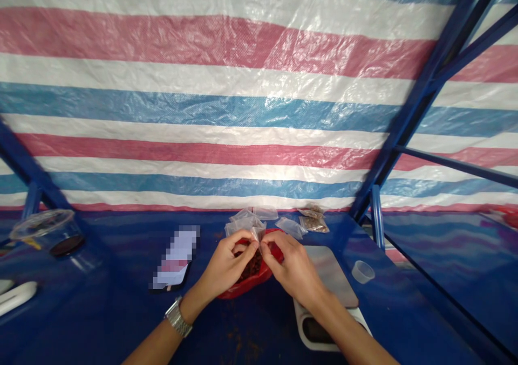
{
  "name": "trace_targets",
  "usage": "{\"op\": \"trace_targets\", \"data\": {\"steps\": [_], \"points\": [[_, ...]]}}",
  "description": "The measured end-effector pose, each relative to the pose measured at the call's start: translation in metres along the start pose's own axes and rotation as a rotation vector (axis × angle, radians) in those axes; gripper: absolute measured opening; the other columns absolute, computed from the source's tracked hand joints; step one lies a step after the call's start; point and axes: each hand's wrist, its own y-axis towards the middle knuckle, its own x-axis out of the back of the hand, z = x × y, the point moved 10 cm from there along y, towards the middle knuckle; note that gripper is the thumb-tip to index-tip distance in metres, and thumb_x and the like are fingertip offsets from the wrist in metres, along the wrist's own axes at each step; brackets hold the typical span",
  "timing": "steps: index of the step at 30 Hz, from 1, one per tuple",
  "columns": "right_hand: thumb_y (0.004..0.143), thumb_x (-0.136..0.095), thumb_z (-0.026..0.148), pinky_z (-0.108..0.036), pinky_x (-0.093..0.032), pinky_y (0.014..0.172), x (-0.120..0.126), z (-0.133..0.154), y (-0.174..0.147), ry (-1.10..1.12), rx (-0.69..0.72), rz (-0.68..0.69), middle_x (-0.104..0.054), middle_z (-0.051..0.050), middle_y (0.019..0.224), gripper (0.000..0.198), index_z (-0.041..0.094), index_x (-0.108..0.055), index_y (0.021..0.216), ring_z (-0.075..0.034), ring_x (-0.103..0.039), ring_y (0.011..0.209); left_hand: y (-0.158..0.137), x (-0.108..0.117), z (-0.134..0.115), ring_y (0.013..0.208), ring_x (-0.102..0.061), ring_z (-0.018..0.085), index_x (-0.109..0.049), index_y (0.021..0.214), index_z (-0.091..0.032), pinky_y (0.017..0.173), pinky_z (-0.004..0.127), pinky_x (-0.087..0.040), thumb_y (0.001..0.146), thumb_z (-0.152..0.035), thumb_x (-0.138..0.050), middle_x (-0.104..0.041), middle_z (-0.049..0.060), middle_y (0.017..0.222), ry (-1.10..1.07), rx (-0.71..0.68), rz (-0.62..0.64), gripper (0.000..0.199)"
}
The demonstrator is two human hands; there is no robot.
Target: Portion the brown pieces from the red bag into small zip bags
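Note:
My left hand (232,260), with a metal watch on the wrist, pinches one side of a small clear plastic bag (256,233). Opposite it, my right hand (289,262) pinches the bag's other side, fingertips almost meeting. Both hands are over a red plastic bag (246,287) that lies open with dark reddish-brown bits (251,268) inside. Behind them lie several clear zip bags (243,222) in a loose pile. Partly under my right forearm stands a kitchen scale (334,279) with a flat metal plate. Fingers hide most of the held bag.
A phone (176,260) lies on the blue table (121,311) at left, near a clear round tub (48,233) and a white object (18,296). Filled bags (314,224) sit at the back; a small clear cup (363,271) is right. Blue metal bars (396,138) flank a striped tarp (210,106).

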Motion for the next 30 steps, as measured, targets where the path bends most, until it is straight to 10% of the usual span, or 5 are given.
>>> {"op": "trace_targets", "data": {"steps": [21,30], "points": [[0.101,-0.06,0.019,-0.033,-0.055,0.084,0.0,-0.002,0.004,0.221,-0.017,0.023,-0.071,-0.004,0.094,0.013,0.024,-0.069,0.093,-0.02,-0.069,0.091,0.003,0.009,-0.011,0.092,-0.071,0.019,-0.068,0.095,-0.019,0.086,0.028,-0.057,0.092,-0.039,-0.069,-0.071,0.003,0.095,0.02,-0.092,-0.079,0.02],[0.094,-0.058,0.013,-0.033,-0.052,0.081,-0.003,-0.005,0.003,0.103,-0.017,-0.037,-0.067,-0.002,0.091,0.011,0.024,-0.06,0.089,-0.021,-0.064,0.087,-0.002,-0.001,-0.005,0.063,-0.058,0.012,-0.056,0.085,-0.021,0.058,0.021,-0.045,0.097,-0.035,-0.057,-0.058,-0.004,0.072,0.088,-0.044,-0.048,0.018]]}}
